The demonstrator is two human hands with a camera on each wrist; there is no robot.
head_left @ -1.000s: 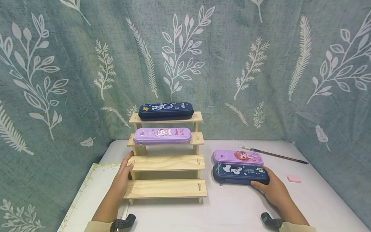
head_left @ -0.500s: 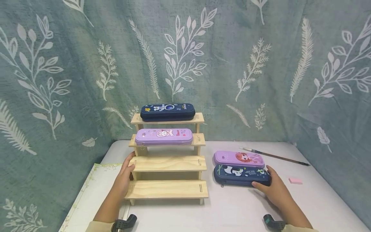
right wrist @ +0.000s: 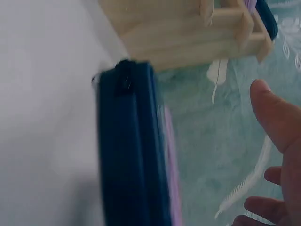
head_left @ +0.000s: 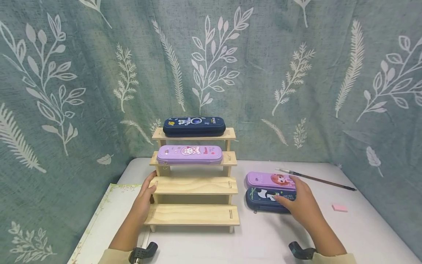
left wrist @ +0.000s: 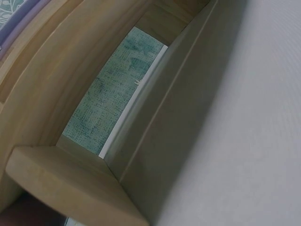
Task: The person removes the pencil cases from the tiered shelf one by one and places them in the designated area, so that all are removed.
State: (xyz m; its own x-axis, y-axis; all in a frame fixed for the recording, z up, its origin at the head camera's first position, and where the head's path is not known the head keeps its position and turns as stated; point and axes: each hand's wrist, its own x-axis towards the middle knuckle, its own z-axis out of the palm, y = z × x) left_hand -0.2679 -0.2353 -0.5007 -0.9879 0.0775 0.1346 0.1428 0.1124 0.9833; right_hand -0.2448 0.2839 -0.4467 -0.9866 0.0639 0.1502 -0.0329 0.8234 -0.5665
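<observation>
My left hand [head_left: 144, 196] grips the left side of a four-tier wooden step stand [head_left: 194, 185], thumb at the second step from the bottom. A navy astronaut pencil case [head_left: 194, 126] lies on the top step, and a lilac rabbit pencil case [head_left: 189, 154] on the step below. My right hand [head_left: 301, 203] hovers over the right part of a navy panda pencil case [head_left: 263, 200], overlapping it in the head view. Behind that case lies a pink-purple pencil case with a red-haired girl [head_left: 263, 179]. In the right wrist view, thumb and fingers are spread apart, away from the navy case.
A brush [head_left: 316, 178] lies at the back right of the white table [head_left: 260, 242]. A pink eraser [head_left: 339, 208] is right of my right hand. A leaf-patterned board [head_left: 108, 216] lies beneath my left forearm. Leaf-print cloth [head_left: 250, 91] hangs behind.
My right hand has let go of the panda pencil case's right end and moved up and left over it. My left hand keeps its hold on the stand. The head view has shifted slightly.
</observation>
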